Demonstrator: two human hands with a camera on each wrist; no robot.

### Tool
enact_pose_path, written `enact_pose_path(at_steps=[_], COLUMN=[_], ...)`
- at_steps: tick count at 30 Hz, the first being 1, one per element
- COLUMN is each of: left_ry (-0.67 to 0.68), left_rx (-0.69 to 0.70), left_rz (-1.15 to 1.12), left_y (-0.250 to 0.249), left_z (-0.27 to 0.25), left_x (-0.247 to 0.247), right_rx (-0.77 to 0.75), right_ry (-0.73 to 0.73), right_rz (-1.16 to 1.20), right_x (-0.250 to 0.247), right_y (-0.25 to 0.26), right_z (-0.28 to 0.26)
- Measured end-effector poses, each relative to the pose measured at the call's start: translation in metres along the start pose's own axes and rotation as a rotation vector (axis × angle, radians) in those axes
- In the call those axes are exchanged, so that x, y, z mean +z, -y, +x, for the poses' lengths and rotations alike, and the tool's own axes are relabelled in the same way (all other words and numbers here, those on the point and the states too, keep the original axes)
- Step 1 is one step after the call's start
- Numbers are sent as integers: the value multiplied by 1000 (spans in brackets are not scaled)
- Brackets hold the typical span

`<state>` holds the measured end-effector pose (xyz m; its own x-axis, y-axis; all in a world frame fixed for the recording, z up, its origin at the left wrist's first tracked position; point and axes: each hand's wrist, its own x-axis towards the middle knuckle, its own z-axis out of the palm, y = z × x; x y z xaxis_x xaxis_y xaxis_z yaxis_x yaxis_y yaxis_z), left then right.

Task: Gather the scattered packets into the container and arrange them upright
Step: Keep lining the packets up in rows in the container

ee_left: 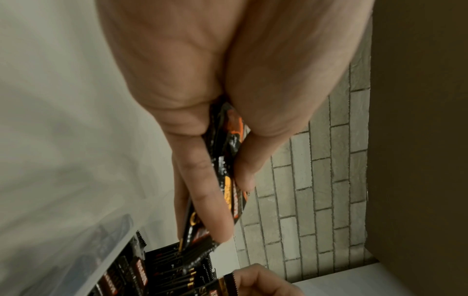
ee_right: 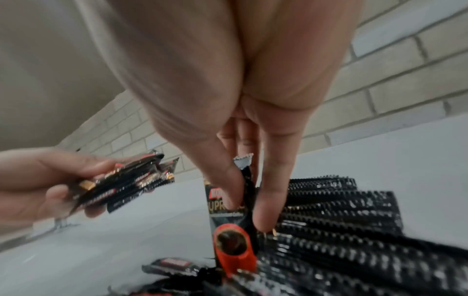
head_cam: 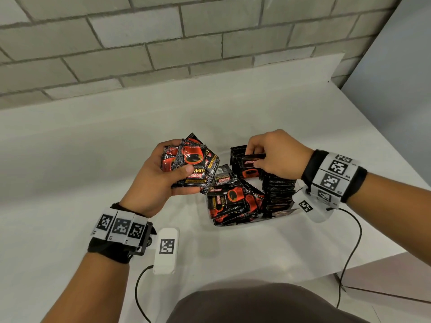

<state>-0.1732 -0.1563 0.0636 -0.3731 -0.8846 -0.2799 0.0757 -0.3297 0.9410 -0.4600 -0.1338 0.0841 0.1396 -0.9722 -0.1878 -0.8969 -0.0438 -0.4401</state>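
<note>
- While the right hand pinches one packet by its top edge, long axis vertical, the upright row lies just beside it in the container.
- Left hand grips a fanned bunch — nearer the loose packets lying flat, crowding the slot.
- White counter underneath.

Container walls barely discernible, clear and nearly lost against the table, lower half of the packet below the right hand fingertips blurred, fanned packets mostly covered beneath the left hand thumb, print on upright rows beyond the fingers unreadable.
</note>
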Motion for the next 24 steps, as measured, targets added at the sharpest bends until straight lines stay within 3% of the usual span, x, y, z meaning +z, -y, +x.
enact_pose_path(at_steps=[10, 14, 24], left_ry=[10, 18, 26], left_rx=[-12, -15, -21], left_rz=[-10, -14, -13], left_y=[0, 1, 2], left_z=[-1, -1, -1], left_x=[2, 4, 4], right_rx=[-8, -14, -26], right_ry=[55, 15, 30], right_rz=[-359, -426, -352], right_x=[21, 18, 9], right_y=[-2, -3, 1], right_z=[8, 12, 7])
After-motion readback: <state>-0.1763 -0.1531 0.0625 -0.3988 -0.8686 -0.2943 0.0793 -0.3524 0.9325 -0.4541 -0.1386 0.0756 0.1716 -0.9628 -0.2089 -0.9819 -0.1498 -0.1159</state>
